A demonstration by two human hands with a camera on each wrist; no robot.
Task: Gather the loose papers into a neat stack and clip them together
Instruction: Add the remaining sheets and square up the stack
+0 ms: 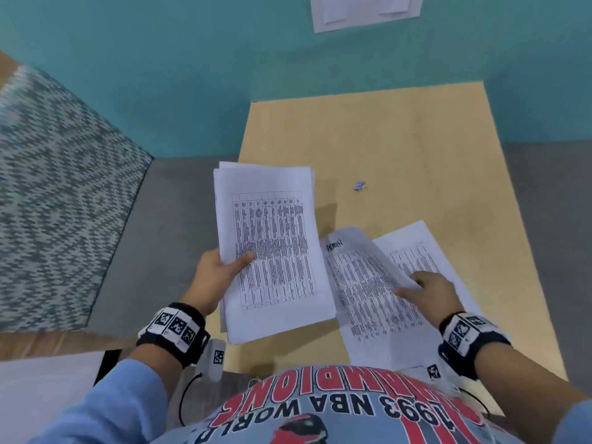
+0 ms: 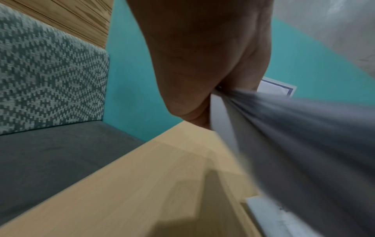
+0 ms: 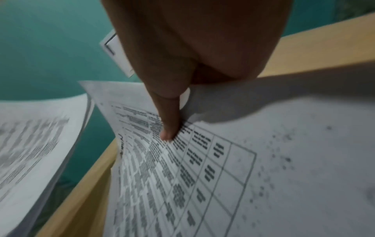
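Note:
My left hand (image 1: 221, 270) grips a stack of printed papers (image 1: 272, 251) by its left edge, thumb on top, holding it raised over the wooden table's (image 1: 384, 139) left side. In the left wrist view the hand (image 2: 202, 64) clamps the blurred stack (image 2: 294, 144). My right hand (image 1: 429, 290) pinches a loose printed sheet (image 1: 362, 283) lying on the table, and the thumb (image 3: 168, 133) presses on its text while its far corner curls up. A second sheet (image 1: 413, 251) lies under it. A small metal clip (image 1: 360, 186) sits alone farther back on the table.
A grey bench seat (image 1: 144, 235) with a patterned backrest (image 1: 54, 187) runs along the table's left side. A teal wall (image 1: 192, 59) stands behind, with a white notice (image 1: 365, 11) on it. The table's front edge is against my body.

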